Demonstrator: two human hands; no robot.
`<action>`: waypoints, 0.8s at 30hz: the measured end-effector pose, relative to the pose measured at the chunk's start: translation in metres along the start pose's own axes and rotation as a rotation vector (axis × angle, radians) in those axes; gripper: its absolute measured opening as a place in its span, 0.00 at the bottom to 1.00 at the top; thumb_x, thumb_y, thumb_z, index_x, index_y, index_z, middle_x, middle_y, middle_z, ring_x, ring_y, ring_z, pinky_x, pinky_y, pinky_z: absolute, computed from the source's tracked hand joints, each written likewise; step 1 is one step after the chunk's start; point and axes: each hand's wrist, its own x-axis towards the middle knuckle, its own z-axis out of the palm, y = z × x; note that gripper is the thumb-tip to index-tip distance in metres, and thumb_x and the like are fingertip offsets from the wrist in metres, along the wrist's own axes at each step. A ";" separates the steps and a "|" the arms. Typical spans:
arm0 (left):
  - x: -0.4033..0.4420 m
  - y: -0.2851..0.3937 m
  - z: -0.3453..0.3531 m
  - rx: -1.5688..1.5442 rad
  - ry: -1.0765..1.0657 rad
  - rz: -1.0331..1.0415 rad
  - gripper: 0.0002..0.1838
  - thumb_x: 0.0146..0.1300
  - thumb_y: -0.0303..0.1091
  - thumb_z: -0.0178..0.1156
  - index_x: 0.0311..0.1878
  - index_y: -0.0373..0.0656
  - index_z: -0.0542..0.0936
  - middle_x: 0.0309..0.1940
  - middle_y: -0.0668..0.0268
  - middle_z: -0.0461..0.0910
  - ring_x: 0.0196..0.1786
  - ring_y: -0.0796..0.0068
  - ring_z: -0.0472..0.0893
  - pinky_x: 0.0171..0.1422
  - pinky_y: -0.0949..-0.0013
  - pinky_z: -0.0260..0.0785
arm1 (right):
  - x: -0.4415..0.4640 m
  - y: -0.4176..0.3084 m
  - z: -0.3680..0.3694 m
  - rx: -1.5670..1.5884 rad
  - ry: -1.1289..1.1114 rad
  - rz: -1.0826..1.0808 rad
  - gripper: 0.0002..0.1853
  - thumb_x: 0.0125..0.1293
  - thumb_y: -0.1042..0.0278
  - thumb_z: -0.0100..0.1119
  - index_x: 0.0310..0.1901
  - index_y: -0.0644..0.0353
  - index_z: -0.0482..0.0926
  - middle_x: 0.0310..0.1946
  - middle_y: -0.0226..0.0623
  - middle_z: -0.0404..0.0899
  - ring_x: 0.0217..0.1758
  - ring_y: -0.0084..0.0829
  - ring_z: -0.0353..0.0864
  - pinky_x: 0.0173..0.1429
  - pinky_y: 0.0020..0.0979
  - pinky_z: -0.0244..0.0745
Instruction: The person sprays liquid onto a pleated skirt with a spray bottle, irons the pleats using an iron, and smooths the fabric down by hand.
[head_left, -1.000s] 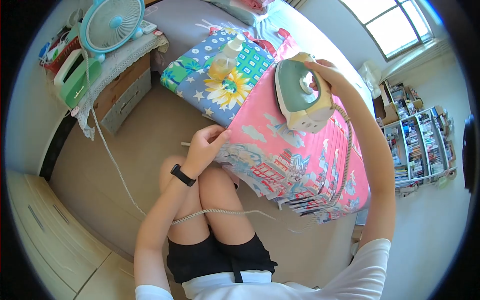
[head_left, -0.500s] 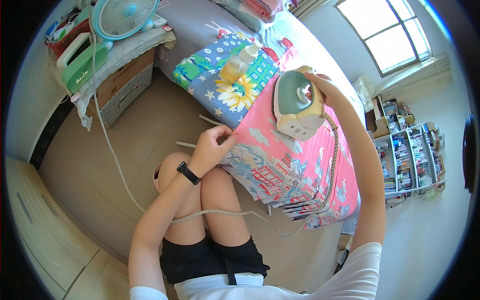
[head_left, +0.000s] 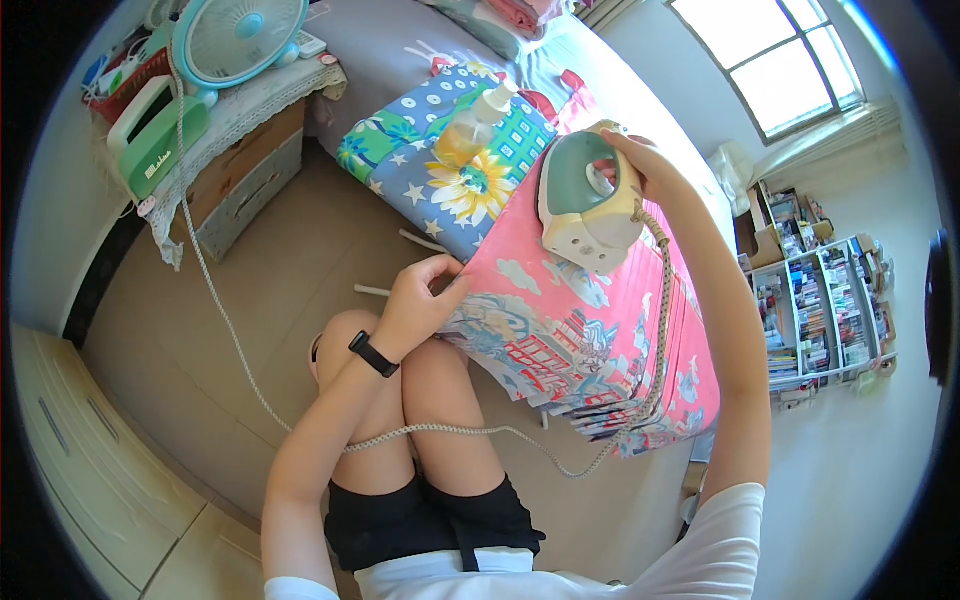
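Observation:
My right hand [head_left: 642, 165] is wrapped round the handle of a green and cream clothes iron [head_left: 580, 200]. The iron rests over a pink pleated cloth [head_left: 545, 275] printed with clouds and buildings. At the cloth's near left edge, my left hand [head_left: 425, 300] pinches the fabric between thumb and fingers. The pink cloth lies over an ironing board with a blue cover [head_left: 405, 195] of stars and a yellow flower. A clear spray bottle [head_left: 470, 130] with amber liquid lies or stands on that cover, left of the iron. The iron's soleplate is hidden.
The iron's braided cord [head_left: 480, 430] runs across my thighs and up to a side table [head_left: 235, 180] at left. A blue fan [head_left: 243, 40] and a green box-like device [head_left: 160, 140] stand there. Behind the board is a bed [head_left: 375, 50]; shelves [head_left: 820, 310] line the right wall.
The iron and my right hand have shifted slightly left and away from me over the pink cloth. My left hand stays pinched at the cloth's edge.

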 end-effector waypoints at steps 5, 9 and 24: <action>-0.002 0.000 -0.004 -0.006 -0.017 -0.019 0.07 0.58 0.29 0.61 0.34 0.34 0.78 0.26 0.71 0.77 0.32 0.86 0.73 0.38 0.77 0.67 | 0.017 0.014 0.004 0.022 0.095 -0.057 0.23 0.61 0.58 0.62 0.50 0.64 0.67 0.28 0.41 0.77 0.18 0.22 0.75 0.22 0.23 0.78; -0.003 -0.003 -0.009 -0.005 -0.045 -0.041 0.06 0.61 0.30 0.60 0.35 0.36 0.78 0.27 0.73 0.76 0.32 0.87 0.72 0.37 0.79 0.65 | 0.022 0.022 0.002 0.029 -0.032 -0.176 0.32 0.56 0.48 0.65 0.53 0.61 0.66 0.33 0.40 0.76 0.31 0.33 0.79 0.32 0.35 0.80; -0.010 0.030 -0.010 0.136 0.325 0.074 0.09 0.68 0.36 0.51 0.42 0.39 0.72 0.39 0.66 0.73 0.45 0.74 0.72 0.54 0.69 0.63 | -0.127 0.274 -0.256 -0.675 0.529 -0.134 0.35 0.66 0.40 0.43 0.65 0.60 0.63 0.63 0.53 0.64 0.66 0.49 0.64 0.68 0.42 0.58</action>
